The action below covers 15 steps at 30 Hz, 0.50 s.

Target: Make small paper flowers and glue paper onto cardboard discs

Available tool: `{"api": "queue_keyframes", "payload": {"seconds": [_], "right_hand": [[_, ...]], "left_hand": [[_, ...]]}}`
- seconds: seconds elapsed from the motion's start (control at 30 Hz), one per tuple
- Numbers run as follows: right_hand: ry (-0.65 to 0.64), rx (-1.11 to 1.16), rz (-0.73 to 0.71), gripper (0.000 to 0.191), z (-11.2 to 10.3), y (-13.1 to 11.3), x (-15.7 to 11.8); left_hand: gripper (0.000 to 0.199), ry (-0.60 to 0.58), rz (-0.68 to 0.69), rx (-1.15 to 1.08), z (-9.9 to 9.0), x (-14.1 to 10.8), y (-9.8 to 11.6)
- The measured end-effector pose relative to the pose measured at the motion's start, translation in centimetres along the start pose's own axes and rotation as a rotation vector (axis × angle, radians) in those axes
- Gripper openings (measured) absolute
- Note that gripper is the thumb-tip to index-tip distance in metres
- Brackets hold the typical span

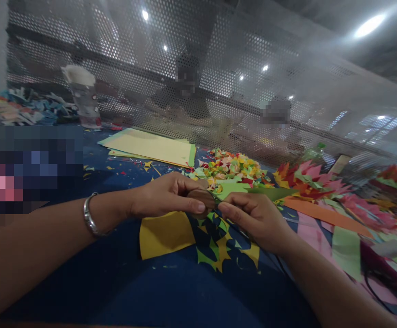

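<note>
My left hand (171, 196), with a silver bracelet on its wrist, is closed on a brown rounded object (203, 200) whose exact kind I cannot make out. My right hand (256, 218) is pinched at the right edge of that object, with a thin dark part between the two hands; what the fingers grip there is mostly hidden. Beneath the hands lie a yellow paper piece (166, 234) and pointed green and yellow paper offcuts (220, 243) on the blue table (116, 282).
Behind the hands are a stack of pale paper sheets (153, 143) and a pile of small coloured paper bits (234, 166). Cut paper strips (347, 253) and pink spiky paper (316, 180) cover the right side. A lidded clear bottle (85, 98) stands before the perforated screen (126, 59).
</note>
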State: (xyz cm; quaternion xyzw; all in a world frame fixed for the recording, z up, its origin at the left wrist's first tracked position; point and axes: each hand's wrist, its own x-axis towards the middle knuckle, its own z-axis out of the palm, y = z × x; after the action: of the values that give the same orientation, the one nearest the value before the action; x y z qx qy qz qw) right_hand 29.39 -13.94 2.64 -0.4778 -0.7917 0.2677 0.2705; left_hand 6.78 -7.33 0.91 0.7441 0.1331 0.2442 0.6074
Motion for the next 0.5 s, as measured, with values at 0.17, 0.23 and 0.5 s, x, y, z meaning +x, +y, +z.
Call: {"api": "queue_keyframes", "payload": {"seconds": [0.17,0.23,0.5], "right_hand": [[0.007,0.002,0.016,0.045,0.05,0.29,-0.05],[0.006,0.008,0.024,0.045,0.10,0.36,-0.04],[0.030,0.011,0.028,0.044,0.28,0.43,0.20]], "left_hand": [[0.015,-0.008,0.008,0.009,-0.04,-0.02,0.07],[0.016,-0.002,0.007,0.009,-0.02,0.01,0.09],[0.021,-0.038,0.000,0.020,-0.12,0.09,-0.23]]}}
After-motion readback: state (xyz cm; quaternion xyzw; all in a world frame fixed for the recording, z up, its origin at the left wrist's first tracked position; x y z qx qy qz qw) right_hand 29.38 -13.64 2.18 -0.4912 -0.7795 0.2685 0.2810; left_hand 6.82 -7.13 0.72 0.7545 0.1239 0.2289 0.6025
